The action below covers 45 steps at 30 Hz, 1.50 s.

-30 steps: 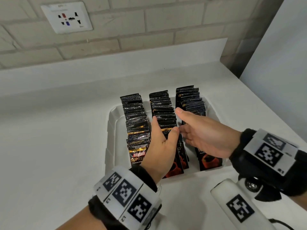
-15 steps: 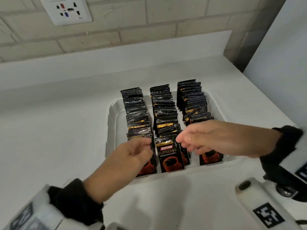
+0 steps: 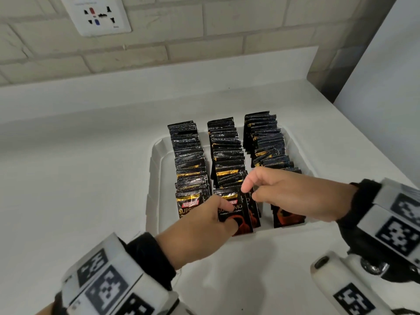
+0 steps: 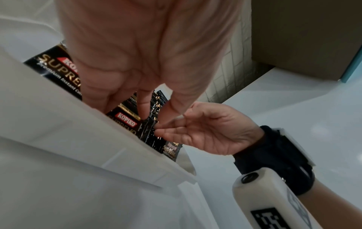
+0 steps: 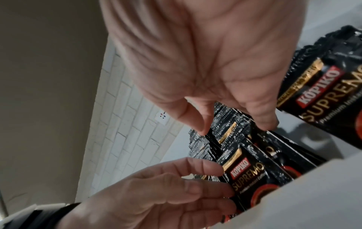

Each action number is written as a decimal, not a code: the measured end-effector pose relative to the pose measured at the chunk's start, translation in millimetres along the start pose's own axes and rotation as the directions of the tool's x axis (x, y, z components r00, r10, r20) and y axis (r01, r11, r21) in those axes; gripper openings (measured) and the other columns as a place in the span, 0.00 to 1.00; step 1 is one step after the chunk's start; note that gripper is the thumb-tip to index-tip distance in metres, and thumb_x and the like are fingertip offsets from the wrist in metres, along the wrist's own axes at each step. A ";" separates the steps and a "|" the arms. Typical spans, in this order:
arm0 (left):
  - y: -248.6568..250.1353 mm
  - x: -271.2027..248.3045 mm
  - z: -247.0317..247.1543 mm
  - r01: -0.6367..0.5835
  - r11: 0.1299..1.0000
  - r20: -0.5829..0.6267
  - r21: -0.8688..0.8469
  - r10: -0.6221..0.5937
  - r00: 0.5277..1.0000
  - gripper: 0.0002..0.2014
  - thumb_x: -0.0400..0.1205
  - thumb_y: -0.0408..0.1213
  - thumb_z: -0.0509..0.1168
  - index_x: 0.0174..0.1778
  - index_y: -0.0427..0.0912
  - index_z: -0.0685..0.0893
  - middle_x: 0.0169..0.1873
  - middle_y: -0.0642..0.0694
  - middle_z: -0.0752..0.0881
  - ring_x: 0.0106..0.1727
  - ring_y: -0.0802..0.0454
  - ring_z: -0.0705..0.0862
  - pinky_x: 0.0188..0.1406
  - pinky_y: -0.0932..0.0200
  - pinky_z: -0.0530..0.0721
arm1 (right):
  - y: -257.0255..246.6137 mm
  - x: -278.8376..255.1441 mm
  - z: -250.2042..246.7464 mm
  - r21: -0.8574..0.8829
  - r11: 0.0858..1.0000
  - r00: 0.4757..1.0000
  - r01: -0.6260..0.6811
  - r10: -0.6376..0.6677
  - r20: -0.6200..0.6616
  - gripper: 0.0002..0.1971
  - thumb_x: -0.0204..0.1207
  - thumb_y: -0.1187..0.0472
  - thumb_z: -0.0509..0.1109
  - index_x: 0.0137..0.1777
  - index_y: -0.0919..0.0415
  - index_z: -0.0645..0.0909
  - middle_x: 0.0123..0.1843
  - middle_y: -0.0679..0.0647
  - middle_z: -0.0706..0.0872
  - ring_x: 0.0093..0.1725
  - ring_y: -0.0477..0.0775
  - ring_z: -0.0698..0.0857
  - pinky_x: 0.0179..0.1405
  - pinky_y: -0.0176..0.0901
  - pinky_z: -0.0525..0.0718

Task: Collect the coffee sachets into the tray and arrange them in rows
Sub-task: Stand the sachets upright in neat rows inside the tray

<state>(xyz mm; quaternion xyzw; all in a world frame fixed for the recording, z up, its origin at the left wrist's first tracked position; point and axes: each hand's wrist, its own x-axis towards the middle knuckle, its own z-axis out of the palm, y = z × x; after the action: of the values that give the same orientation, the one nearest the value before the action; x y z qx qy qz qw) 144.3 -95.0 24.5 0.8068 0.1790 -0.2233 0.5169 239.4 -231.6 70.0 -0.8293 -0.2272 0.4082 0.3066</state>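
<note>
Coffee sachets: glossy black foil-like film with crimped, serrated top seals and metallic gold bands; printed faces reflect light. Tray, centre of the frame: white plastic, smooth, semi-matt. Countertop: white, smooth, faint sheen. Wall, upper frame: pale brick-pattern tiles, matt, slightly rough. Socket plate, upper left: smooth white plastic. Wrist cuffs, lower frame: black, fuzzy cloth.
</note>
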 end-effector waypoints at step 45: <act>48.1 58.0 -11.9 -0.123 0.936 -0.366 -0.329 -0.007 0.931 0.34 0.86 0.54 0.46 0.82 0.43 0.39 0.82 0.45 0.54 0.82 0.50 0.55 0.76 0.58 0.54 | -16.0 63.1 -11.6 0.577 0.811 0.986 0.099 -0.001 -0.167 0.31 0.81 0.42 0.54 0.79 0.56 0.54 0.80 0.57 0.61 0.79 0.53 0.61 0.79 0.54 0.58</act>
<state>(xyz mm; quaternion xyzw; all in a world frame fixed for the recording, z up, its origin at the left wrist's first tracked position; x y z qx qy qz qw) 219.9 -100.1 33.4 0.7352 0.2833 -0.0204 0.6154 282.4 -184.4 52.8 -0.7189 -0.0879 0.3827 0.5736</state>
